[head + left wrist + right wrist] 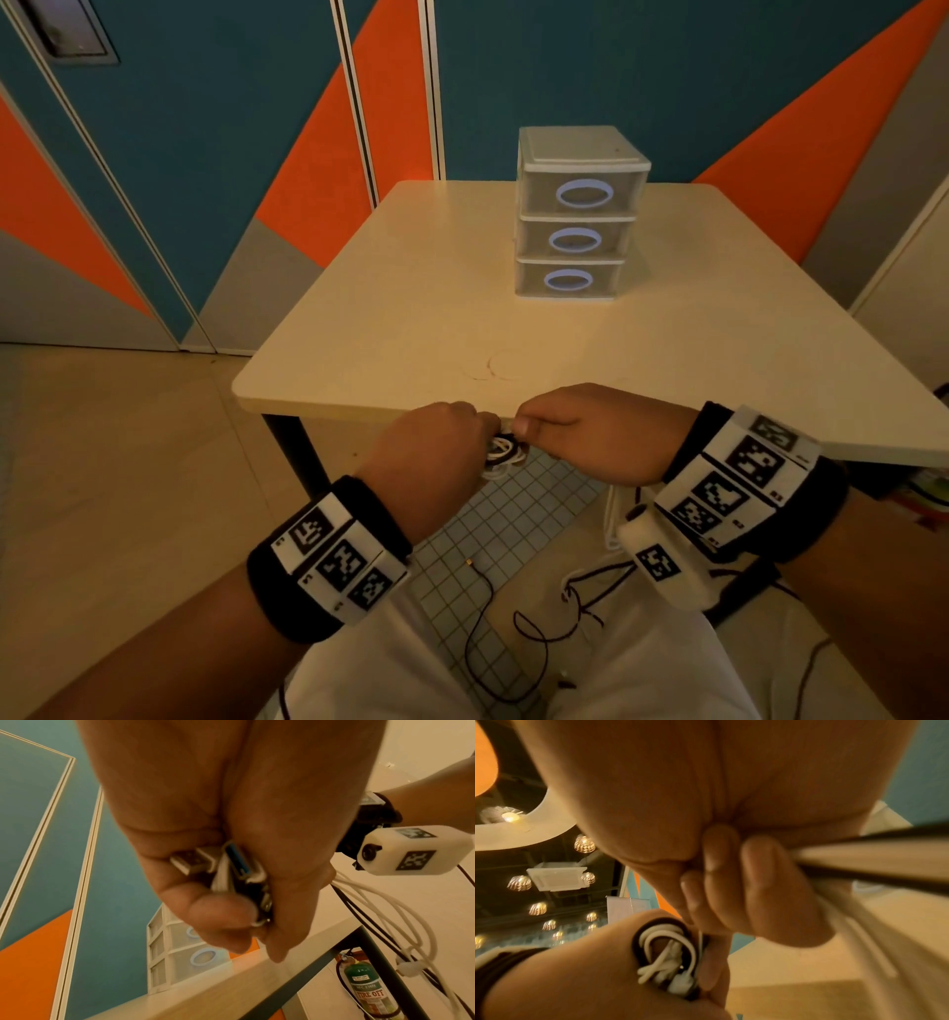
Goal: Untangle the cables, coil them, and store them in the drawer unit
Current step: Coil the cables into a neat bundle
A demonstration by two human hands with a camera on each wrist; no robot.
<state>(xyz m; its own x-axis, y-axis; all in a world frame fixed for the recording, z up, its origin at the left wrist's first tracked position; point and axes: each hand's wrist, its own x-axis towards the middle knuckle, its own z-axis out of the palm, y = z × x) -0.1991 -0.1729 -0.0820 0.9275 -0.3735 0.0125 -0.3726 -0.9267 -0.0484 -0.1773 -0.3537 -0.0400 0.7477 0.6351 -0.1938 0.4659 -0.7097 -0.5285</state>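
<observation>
A small tangle of black and white cables [505, 452] is held just in front of the table's near edge. My left hand [480, 434] grips it, fingers curled round several USB plugs [223, 866] and the looped bundle [667, 959]. My right hand [525, 427] meets it from the right, thumb and curled fingers [721, 882] pinching at the same tangle. Loose black cable [534, 642] and white cable [401, 923] hang from the hands down to my lap. The white three-drawer unit [577, 216] stands at the back of the table, all drawers shut.
The beige table [411, 308] has dark legs [298, 452] beneath its near edge. A green fire extinguisher [367, 990] stands under the table. Blue, orange and grey wall panels lie behind. A grid-patterned mat [493, 524] lies on the floor below my hands.
</observation>
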